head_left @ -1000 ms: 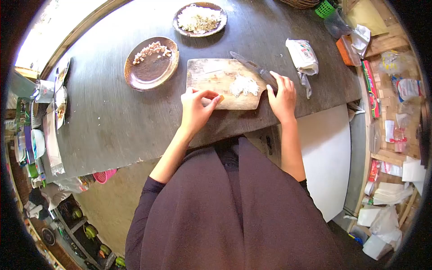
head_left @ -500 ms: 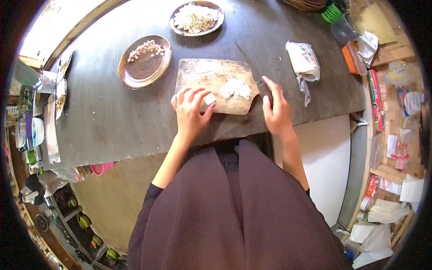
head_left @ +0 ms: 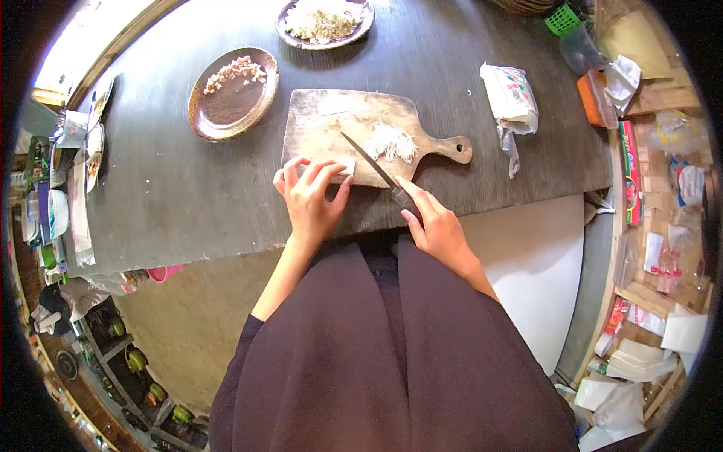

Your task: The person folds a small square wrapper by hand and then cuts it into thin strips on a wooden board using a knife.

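Brown and round, a plate (head_left: 232, 94) of chopped tan bits is being left on the far left of the dark table (head_left: 173, 196), well apart from the work. Right of it, a wooden cutting board (head_left: 316, 132) is being used flat, with its handle pointing right.

At the board's near edge a small pale block (head_left: 343, 164) is being pinned to the wood by the left hand (head_left: 310, 200). The fingers are being laid over the block and are partly covering it. Just right of it, a knife (head_left: 369, 161) is being gripped by the right hand (head_left: 433, 226), which is closed round the dark handle off the board's near edge. The blade is being angled far and left across the board, between the block and a heap of white shreds (head_left: 389, 141). Whether the edge is touching the block cannot be told.

A slicing cut is probably being lined up. For it to go well:
- The left fingertips are best being curled back, so that the blade is being guided by the knuckles.
- The block is best being kept on its flattest face.
- The blade is best being squared to the block rather than slanted.
- The shreds are best being kept to the right, out of the blade's path.

Farther right, a wrapped packet (head_left: 510, 94) is being left clear of the board.
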Demonstrator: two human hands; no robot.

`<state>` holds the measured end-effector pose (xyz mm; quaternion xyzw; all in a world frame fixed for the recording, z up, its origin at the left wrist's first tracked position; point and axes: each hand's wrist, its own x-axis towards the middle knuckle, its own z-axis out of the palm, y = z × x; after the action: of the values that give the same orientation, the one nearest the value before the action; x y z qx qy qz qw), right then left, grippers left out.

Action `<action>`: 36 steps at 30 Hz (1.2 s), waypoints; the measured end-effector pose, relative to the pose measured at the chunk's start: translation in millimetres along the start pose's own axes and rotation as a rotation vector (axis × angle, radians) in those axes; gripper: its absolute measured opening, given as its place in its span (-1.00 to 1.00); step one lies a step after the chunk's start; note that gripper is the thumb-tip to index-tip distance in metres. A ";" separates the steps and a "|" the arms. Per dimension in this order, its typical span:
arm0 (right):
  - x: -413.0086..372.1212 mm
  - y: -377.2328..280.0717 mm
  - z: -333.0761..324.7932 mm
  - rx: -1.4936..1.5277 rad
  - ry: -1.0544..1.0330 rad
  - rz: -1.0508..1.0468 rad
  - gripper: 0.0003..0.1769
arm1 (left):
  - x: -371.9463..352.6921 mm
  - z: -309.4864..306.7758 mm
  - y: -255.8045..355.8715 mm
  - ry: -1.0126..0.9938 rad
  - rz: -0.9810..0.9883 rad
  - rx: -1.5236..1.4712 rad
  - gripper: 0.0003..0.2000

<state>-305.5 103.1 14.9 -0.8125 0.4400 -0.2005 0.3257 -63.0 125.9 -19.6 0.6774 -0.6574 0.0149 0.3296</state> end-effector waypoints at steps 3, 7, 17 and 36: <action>0.2 -2.5 -4.0 -0.005 -0.023 0.020 -0.39 | 3.8 9.6 4.0 0.055 -0.014 -0.011 -0.75; 0.5 -1.3 -6.6 -0.022 -0.019 -0.002 -0.39 | 6.5 11.5 9.8 0.017 -0.064 -0.011 -0.75; -9.7 -6.5 -8.9 -0.159 -0.131 0.019 -0.27 | -7.0 12.3 2.6 0.060 -0.001 -0.021 -0.79; -13.9 -7.4 4.4 -0.242 -0.114 -0.006 -0.25 | -6.3 16.5 2.6 0.094 0.000 0.016 -0.81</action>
<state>-305.9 119.3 16.5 -0.8572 0.4393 -0.1004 0.2494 -73.0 124.0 -34.2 0.6786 -0.6409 0.0519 0.3550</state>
